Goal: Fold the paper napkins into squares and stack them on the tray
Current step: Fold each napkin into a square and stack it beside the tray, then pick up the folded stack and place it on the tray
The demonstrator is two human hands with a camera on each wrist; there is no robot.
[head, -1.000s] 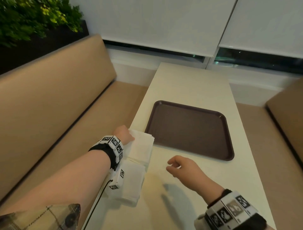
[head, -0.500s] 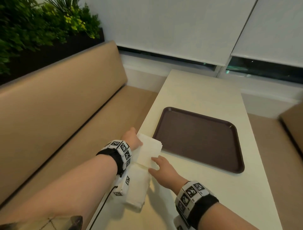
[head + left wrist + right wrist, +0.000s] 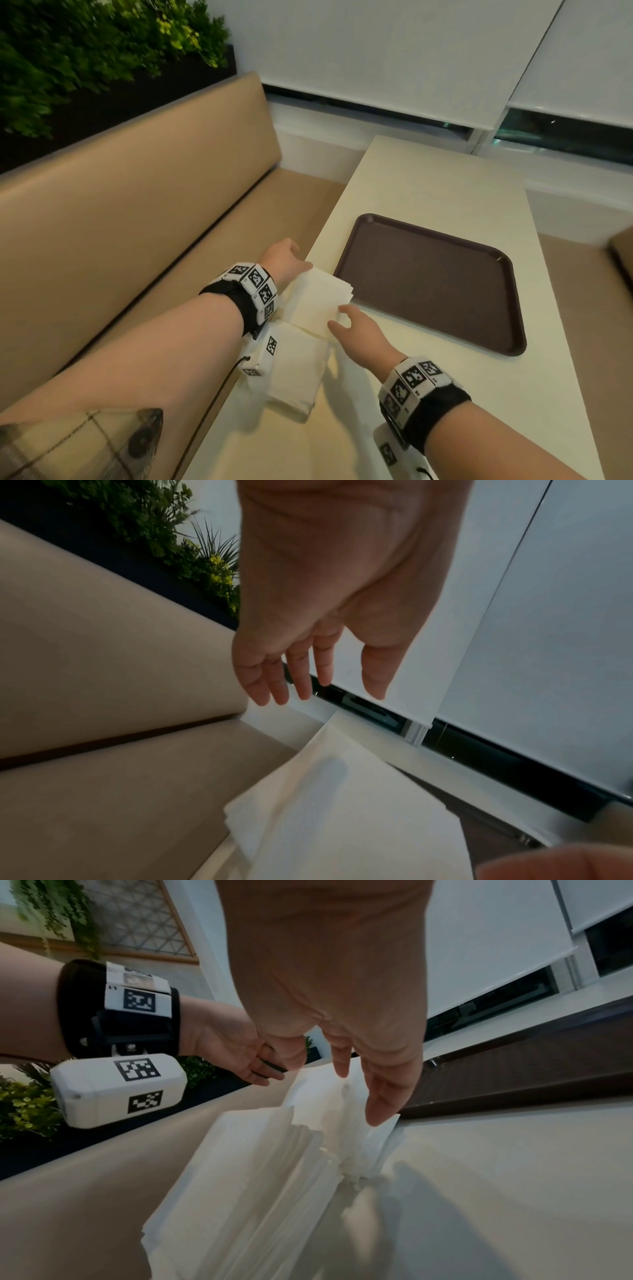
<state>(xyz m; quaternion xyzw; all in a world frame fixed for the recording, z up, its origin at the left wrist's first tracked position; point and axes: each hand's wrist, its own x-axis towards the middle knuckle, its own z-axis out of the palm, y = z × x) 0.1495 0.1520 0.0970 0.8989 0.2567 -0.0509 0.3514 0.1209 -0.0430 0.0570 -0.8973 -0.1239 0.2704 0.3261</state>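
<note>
The napkins (image 3: 317, 305) lie in a stack at the table's (image 3: 455, 404) left edge, just beside the brown tray's (image 3: 513, 308) near-left corner. My right hand (image 3: 359, 330) touches their right edge with fingers (image 3: 380, 1104) straight. My left hand (image 3: 284, 257) hangs spread above the far-left corner, gripping nothing. Bare tabletop lies right of the napkins.

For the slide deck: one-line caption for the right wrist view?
Right hand reaching its fingertips onto the napkin stack, left hand open behind, brown tray alongside.
</note>
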